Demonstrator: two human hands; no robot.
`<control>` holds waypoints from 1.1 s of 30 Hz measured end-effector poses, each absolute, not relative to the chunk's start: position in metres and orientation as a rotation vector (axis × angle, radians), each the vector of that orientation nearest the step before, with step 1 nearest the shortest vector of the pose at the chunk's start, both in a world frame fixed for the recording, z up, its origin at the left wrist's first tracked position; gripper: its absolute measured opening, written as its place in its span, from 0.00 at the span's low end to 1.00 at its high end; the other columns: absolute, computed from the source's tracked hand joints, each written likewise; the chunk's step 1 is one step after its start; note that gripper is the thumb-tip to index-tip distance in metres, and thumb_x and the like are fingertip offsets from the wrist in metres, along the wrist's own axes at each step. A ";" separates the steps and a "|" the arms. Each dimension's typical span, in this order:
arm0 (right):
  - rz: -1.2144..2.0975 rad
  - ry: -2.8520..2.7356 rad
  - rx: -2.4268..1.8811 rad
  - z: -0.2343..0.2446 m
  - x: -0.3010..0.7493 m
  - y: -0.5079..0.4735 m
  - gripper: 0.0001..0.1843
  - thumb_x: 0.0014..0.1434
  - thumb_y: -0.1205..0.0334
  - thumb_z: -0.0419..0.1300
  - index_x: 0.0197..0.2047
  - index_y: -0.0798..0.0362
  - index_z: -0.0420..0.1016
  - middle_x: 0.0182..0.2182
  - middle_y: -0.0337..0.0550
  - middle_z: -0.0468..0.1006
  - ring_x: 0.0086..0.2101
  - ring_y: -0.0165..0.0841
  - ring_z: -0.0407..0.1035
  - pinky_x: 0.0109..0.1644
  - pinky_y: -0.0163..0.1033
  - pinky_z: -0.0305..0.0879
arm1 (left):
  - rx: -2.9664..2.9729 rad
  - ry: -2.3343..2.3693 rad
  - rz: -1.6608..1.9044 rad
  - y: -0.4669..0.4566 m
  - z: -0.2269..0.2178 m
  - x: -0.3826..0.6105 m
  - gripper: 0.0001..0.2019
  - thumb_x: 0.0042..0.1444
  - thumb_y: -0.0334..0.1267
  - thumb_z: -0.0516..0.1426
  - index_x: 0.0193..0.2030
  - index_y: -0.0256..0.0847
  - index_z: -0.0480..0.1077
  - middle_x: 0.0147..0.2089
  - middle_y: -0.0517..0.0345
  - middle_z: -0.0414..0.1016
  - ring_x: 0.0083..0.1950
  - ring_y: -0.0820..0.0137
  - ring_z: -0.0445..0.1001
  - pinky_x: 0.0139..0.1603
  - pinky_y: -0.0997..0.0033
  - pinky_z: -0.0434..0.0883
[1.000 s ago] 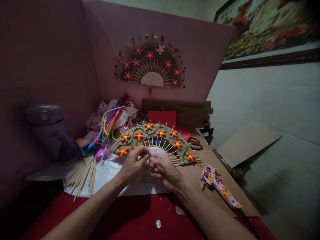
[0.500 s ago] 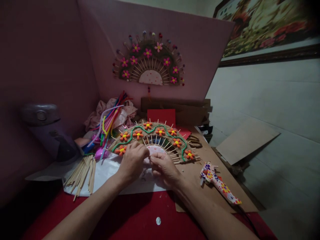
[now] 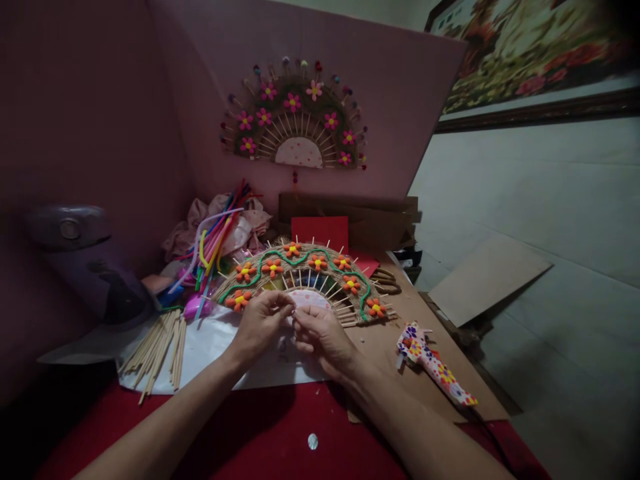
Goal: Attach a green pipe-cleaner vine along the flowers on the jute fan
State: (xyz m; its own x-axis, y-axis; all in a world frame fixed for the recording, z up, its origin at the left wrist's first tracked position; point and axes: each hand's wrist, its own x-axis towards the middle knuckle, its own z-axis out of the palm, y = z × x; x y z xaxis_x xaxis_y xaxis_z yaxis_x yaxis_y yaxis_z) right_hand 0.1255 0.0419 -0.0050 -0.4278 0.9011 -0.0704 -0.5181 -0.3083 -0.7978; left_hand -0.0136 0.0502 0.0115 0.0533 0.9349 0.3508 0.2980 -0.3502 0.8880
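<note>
My left hand and my right hand meet fingertip to fingertip in a pinch, in front of a half-round fan decoration. Whatever is between the fingers is too small to make out. The decoration is wrapped in brown twine, with orange flowers with yellow centres, a wavy green strip and thin sticks that radiate outward. At its base is a pale half-disc with pink spots, partly covered by my fingers. A white sheet lies beneath my hands.
Wooden sticks lie at left by a purple tumbler and bright pipe cleaners. A flower-patterned glue gun rests on cardboard at right. A similar fan with pink flowers hangs on the pink board. Scissors lie behind.
My left hand has shifted slightly down, and both hands stay pinched together. The whole view has moved a little; the fan decoration and other things keep their places.
</note>
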 end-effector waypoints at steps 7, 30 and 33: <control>1.688 -1.001 -0.820 -0.012 0.122 0.043 0.18 0.43 0.55 0.68 0.21 0.55 0.64 0.12 0.27 0.57 0.14 0.18 0.46 0.15 0.26 0.40 | 2.781 1.483 1.038 0.043 0.023 -0.017 0.08 0.50 0.26 0.54 0.25 0.39 0.69 0.27 0.54 0.73 0.40 0.61 0.66 0.45 0.54 0.59; 1.679 -0.986 -0.796 -0.014 0.120 0.042 0.20 0.43 0.53 0.69 0.22 0.54 0.63 0.11 0.26 0.54 0.13 0.18 0.43 0.16 0.28 0.36 | 2.910 1.456 1.026 0.041 0.025 -0.016 0.08 0.52 0.27 0.54 0.25 0.39 0.69 0.28 0.53 0.72 0.40 0.61 0.65 0.45 0.55 0.59; 1.707 -0.974 -0.729 -0.012 0.121 0.040 0.18 0.44 0.53 0.68 0.23 0.55 0.64 0.13 0.27 0.56 0.14 0.18 0.45 0.16 0.28 0.38 | 2.722 1.342 1.141 0.044 0.024 -0.017 0.08 0.54 0.29 0.54 0.26 0.40 0.70 0.27 0.55 0.72 0.38 0.63 0.66 0.43 0.59 0.62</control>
